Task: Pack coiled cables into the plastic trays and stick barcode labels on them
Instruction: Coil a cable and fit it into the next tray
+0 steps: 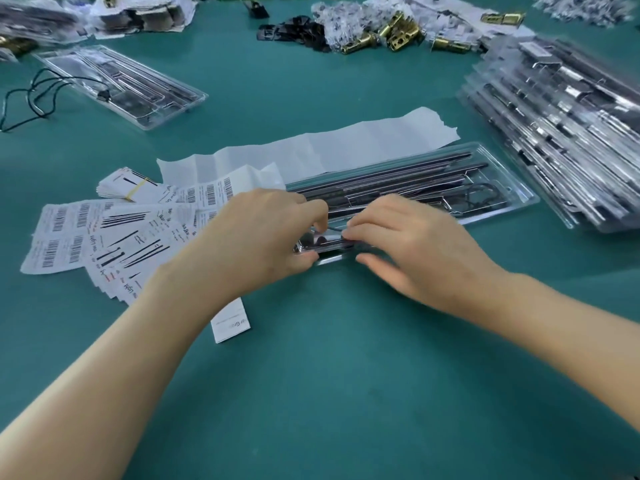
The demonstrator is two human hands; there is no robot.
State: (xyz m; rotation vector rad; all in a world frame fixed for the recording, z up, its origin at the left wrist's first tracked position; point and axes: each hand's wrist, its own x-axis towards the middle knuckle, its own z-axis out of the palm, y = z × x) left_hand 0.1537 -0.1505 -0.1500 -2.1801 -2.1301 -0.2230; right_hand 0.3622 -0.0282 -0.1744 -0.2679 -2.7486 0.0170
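Observation:
A long clear plastic tray (498,174) lies in the middle of the green table, holding dark rods and a coiled black cable (481,197) near its right end. My left hand (263,237) grips the tray's near left end, fingers curled over its edge. My right hand (408,244) rests on the same end, its fingertips pinching something small at the tray; what it is stays blurred. Sheets of barcode labels (65,237) and printed cards (138,247) are fanned out to the left, partly under my left forearm.
A stack of filled trays (568,133) sits at the right. Another filled tray (121,84) with a loose black cable (27,98) lies at the far left. A strip of white backing paper (346,147) runs behind the tray. Brass hardware (398,32) and bagged parts line the back.

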